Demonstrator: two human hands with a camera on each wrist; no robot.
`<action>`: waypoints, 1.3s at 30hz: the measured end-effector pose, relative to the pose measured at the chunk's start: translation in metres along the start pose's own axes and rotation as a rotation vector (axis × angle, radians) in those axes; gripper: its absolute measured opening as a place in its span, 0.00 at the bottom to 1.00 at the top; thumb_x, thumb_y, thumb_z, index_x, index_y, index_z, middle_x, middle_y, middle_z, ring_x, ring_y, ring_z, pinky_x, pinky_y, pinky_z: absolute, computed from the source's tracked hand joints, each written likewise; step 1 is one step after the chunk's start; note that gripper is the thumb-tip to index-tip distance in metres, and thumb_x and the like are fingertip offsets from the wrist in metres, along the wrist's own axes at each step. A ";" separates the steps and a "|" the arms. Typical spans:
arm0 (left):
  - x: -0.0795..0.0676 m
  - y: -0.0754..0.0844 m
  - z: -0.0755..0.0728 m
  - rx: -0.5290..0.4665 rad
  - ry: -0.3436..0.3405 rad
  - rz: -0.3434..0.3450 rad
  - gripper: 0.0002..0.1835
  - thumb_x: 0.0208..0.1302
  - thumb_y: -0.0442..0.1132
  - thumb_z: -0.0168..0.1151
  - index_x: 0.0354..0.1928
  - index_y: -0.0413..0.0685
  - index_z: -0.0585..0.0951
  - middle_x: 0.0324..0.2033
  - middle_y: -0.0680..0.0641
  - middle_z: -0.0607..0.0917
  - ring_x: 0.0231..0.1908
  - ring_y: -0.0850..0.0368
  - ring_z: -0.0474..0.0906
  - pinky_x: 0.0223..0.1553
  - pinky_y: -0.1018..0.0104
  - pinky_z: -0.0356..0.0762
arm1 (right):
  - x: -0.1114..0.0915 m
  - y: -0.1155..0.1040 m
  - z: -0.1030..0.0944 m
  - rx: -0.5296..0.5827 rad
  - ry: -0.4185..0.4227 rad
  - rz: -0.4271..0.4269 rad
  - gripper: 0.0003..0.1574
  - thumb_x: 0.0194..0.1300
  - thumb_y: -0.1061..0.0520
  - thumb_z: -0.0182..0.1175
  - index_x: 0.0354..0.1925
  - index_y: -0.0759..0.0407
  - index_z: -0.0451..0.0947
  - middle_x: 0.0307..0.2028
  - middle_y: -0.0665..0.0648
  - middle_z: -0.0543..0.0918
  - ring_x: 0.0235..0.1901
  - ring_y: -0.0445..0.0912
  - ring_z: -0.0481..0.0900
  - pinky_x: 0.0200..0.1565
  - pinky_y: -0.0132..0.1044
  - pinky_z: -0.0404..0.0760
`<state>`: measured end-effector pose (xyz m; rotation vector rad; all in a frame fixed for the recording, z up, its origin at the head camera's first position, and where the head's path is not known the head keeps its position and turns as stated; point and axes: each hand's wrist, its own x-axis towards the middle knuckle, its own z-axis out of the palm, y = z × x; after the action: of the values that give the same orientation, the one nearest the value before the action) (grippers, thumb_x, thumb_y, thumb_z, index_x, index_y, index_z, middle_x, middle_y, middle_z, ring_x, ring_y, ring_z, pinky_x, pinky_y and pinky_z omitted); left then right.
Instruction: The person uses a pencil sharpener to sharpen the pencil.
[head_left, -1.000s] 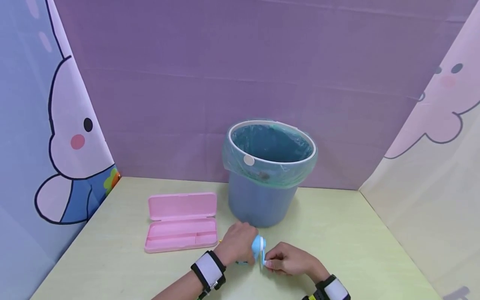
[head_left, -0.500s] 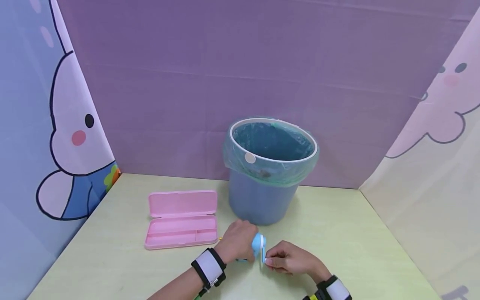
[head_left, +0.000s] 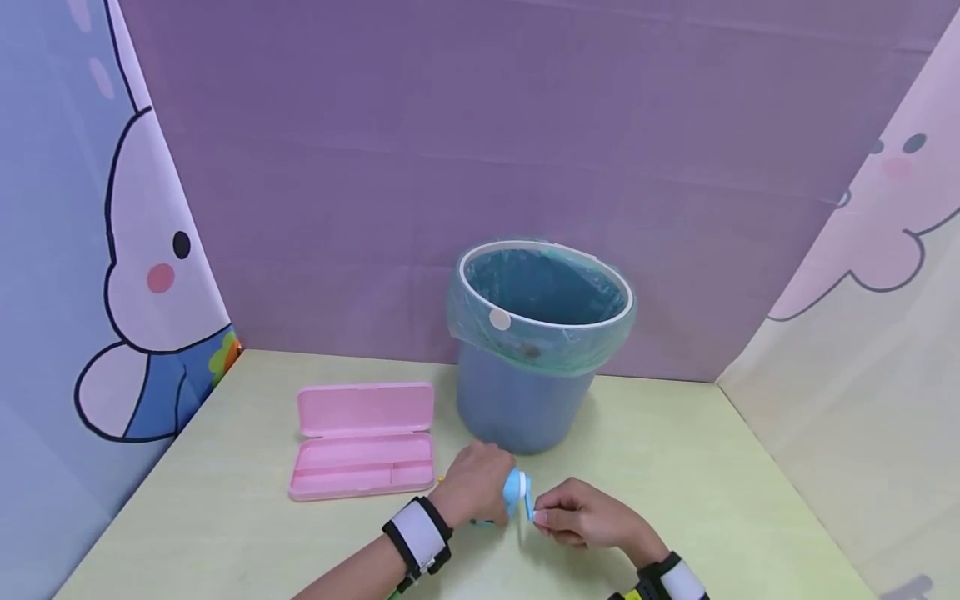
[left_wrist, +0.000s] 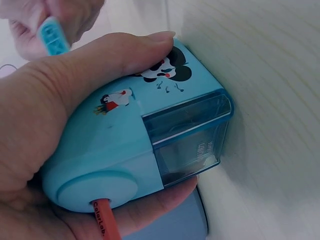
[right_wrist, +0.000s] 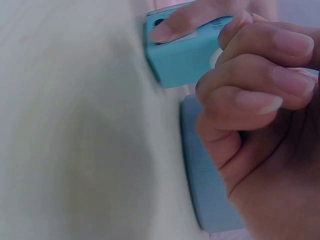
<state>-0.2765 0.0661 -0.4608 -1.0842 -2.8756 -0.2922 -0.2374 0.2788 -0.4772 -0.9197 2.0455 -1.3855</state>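
My left hand [head_left: 476, 483] grips a light-blue crank pencil sharpener [left_wrist: 112, 135] resting on the table. In the left wrist view, the thumb lies across its printed top and fingers wrap underneath. A red-orange pencil [left_wrist: 105, 220] is inserted in its round front. Beside the pencil end, a clear shavings drawer [left_wrist: 190, 130] forms one side of the body. The blue crank [head_left: 529, 503] projects from the end opposite the pencil. My right hand [head_left: 588, 515] pinches the crank's end between thumb and curled index finger; in the right wrist view the other fingers are curled.
An open pink pencil case [head_left: 341, 476] lies left of the hands on the pale table [head_left: 217, 500]. Behind the hands stands a blue bin [head_left: 510, 408] with a green liner. A purple cloth [head_left: 420, 167] hangs behind, with printed cloths at both sides.
The crank's lower end has swung slightly right, and my right hand has shifted slightly right with it. My left hand keeps its hold on the pencil sharpener in place.
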 end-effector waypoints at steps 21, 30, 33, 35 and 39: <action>0.001 0.001 -0.004 -0.048 -0.002 -0.006 0.22 0.28 0.47 0.82 0.24 0.54 0.77 0.18 0.59 0.73 0.22 0.62 0.67 0.28 0.69 0.66 | 0.001 -0.011 -0.013 -0.028 0.082 -0.039 0.23 0.76 0.57 0.46 0.31 0.77 0.70 0.14 0.52 0.60 0.12 0.36 0.58 0.13 0.30 0.59; 0.000 0.000 0.000 -0.044 0.010 0.017 0.22 0.28 0.47 0.82 0.26 0.54 0.78 0.19 0.60 0.74 0.22 0.63 0.67 0.28 0.69 0.66 | 0.005 -0.013 -0.019 -0.054 0.116 -0.033 0.23 0.76 0.55 0.47 0.31 0.75 0.71 0.13 0.55 0.61 0.12 0.36 0.59 0.15 0.31 0.60; 0.000 -0.001 0.000 -0.046 0.009 0.016 0.22 0.28 0.47 0.82 0.26 0.54 0.79 0.19 0.60 0.74 0.22 0.63 0.67 0.28 0.69 0.66 | 0.008 -0.014 -0.022 -0.053 0.125 -0.040 0.22 0.76 0.56 0.48 0.30 0.74 0.72 0.14 0.61 0.61 0.12 0.37 0.59 0.14 0.33 0.60; 0.000 -0.001 0.000 -0.043 0.008 0.016 0.22 0.28 0.47 0.82 0.26 0.54 0.79 0.19 0.60 0.74 0.22 0.63 0.67 0.27 0.69 0.66 | 0.008 -0.014 -0.023 -0.051 0.125 -0.045 0.22 0.76 0.57 0.48 0.31 0.74 0.72 0.14 0.64 0.62 0.13 0.38 0.59 0.14 0.36 0.61; 0.000 0.000 -0.001 -0.031 0.013 0.019 0.22 0.27 0.47 0.82 0.26 0.54 0.79 0.19 0.60 0.74 0.22 0.63 0.68 0.27 0.69 0.67 | 0.009 -0.013 -0.025 -0.040 0.117 -0.067 0.20 0.76 0.59 0.47 0.32 0.76 0.71 0.14 0.66 0.62 0.13 0.40 0.60 0.13 0.43 0.61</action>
<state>-0.2767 0.0658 -0.4602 -1.1103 -2.8569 -0.3425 -0.2577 0.2835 -0.4570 -0.9520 2.1535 -1.4699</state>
